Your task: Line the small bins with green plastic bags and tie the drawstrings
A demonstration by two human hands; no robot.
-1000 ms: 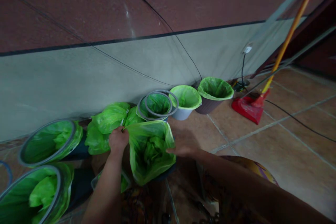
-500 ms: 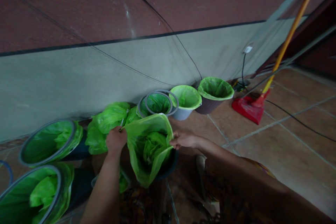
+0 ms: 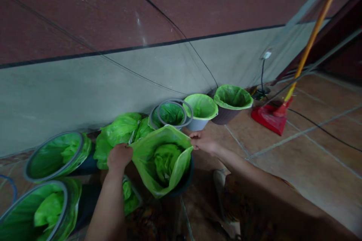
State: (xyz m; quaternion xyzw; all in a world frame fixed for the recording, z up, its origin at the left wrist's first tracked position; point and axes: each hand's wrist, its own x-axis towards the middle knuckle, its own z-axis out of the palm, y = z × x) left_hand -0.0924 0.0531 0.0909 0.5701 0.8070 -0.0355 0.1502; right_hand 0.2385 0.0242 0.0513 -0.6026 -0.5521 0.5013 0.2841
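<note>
Both hands hold a green plastic bag [image 3: 147,150] by its rim, stretching the mouth wide over a dark bin [image 3: 189,177]. My left hand [image 3: 120,157] is closed on the bag's left edge, and my right hand [image 3: 204,142] pinches its right edge. Crumpled green plastic [image 3: 166,160] lies down inside the bag. Most of the dark bin is hidden beneath the bag. Just beyond my left hand sits a bulging green bag [image 3: 123,130] against the wall.
Lined bins stand along the wall: a grey-rimmed bin [image 3: 29,167], another grey-rimmed bin [image 3: 65,196], a white bucket [image 3: 197,124] and a brown bin [image 3: 226,116]. Grey rings [image 3: 190,112] rest on one bin. A red dustpan [image 3: 268,120] and a black cable [image 3: 325,130] are at right.
My hands have moved apart, the left one leftward and the right one slightly right and up. The bag's mouth is stretched wider.
</note>
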